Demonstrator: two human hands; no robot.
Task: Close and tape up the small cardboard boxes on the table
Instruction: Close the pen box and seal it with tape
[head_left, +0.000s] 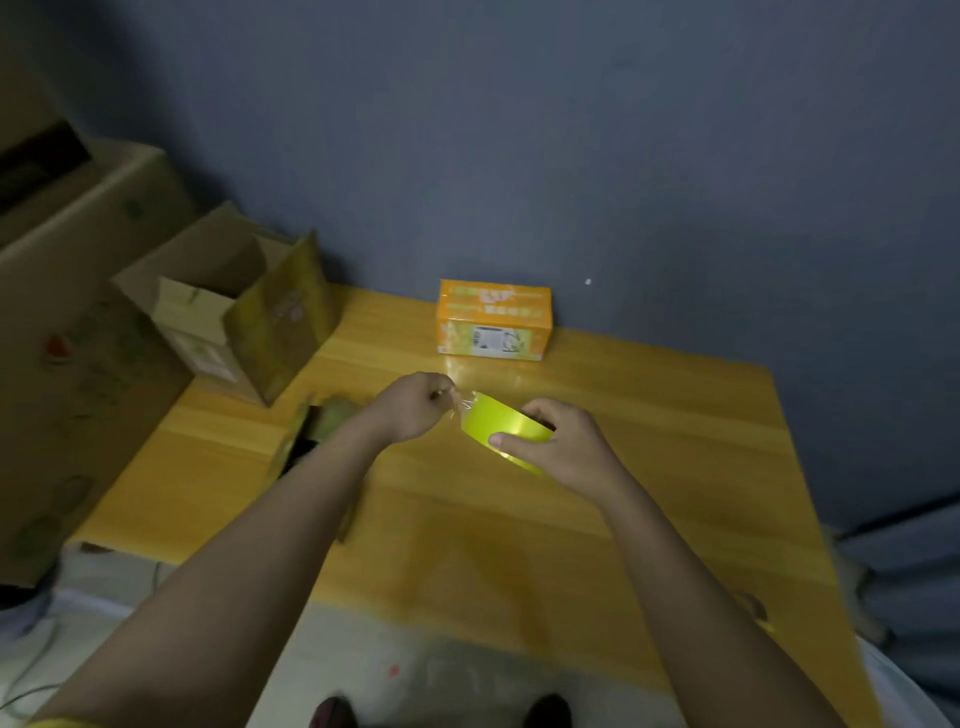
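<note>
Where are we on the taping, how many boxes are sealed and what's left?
Done: the orange box by the wall looks closed; whether it is taped, I cannot tell. In hand: the right hand holds the yellow tape roll while the left hand pinches its loose end. Left: a small box under the left forearm, blurred, looks open and awaits closing and taping.

Two bare forearms, no sleeves to the elbow, yellow cuff edge at lower left, dark shoes

dim home room, grey-blue wall, low wooden table, large cardboard cartons stacked alongside
</note>
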